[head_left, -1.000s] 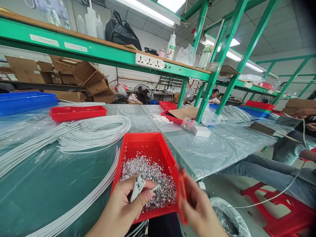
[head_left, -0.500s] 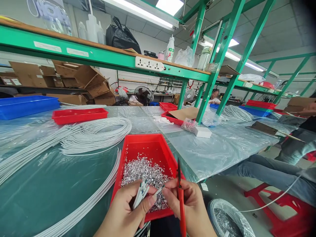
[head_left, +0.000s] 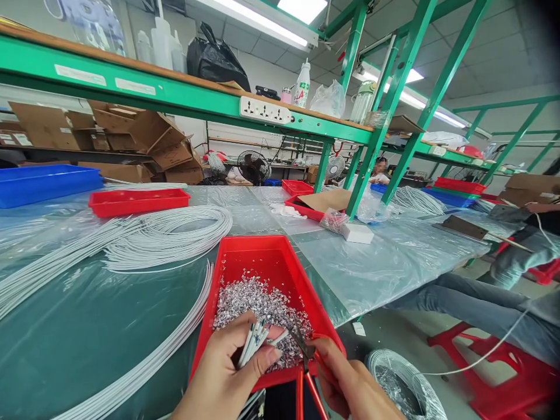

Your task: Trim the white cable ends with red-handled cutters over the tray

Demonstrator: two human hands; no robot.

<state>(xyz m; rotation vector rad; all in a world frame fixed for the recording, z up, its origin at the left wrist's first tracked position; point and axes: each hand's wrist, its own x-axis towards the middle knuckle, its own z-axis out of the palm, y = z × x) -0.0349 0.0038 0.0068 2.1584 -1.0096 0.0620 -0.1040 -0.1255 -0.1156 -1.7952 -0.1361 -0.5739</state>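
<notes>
So the left hand is pinched shut around a small bunch of white cable ends, thumb on one side and fingers wrapped behind, with the tips fanned up and pointing toward the right. Makes sense to hold them like that, since it keeps all the ends lined up and sticking out where a blade can get at them. The right hand is closed around the red handles of a pair of scissors, and the dark blades angle up and left so the tip sits right at one cable end poking out of the bunch, basically touching it as far as I can tell. Both hands hover right over the near edge of the red tray, which is holding a heap of silvery foil scraps, so anything snipped would drop straight in, I'd guess. The rest of the cables trail down out of the left hand below the picture's edge. Off to the left, long white cables lie looped on the plastic-covered table, and another coil sits down by the floor on the right.
</notes>
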